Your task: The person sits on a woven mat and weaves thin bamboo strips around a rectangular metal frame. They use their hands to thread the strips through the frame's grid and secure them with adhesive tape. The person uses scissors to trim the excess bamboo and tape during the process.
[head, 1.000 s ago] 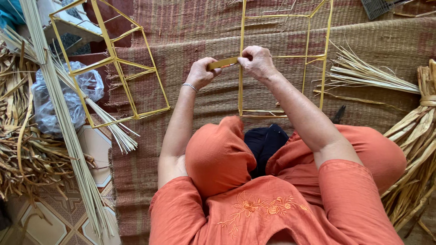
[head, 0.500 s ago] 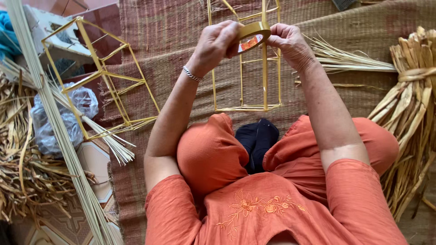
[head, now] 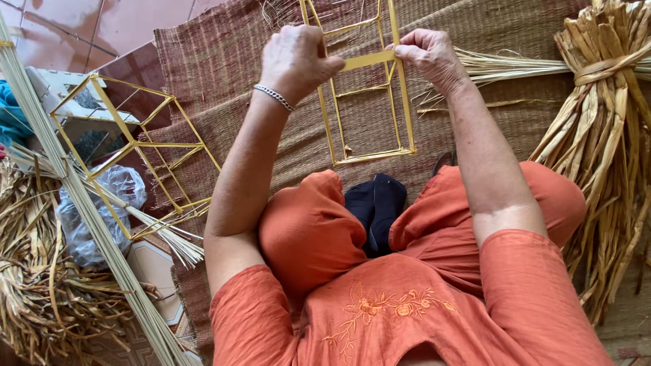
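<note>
Seated on a woven mat (head: 224, 81). Left hand (head: 296, 59) and right hand (head: 425, 55) each pinch one end of a flat yellow strip (head: 367, 61), stretched taut between them above a yellow frame (head: 405, 108) on the mat. Second frame (head: 139, 146) lies left; bundled dried leaves (head: 603, 115) right.

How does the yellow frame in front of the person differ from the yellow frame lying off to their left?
The frame in front is held between the left hand and right hand, which stretch a flat strip across it; the side frame lies untouched. The frame in front sits square to the person; the side frame lies askew, partly off the woven mat. Both are yellow, open and box-like.
</note>
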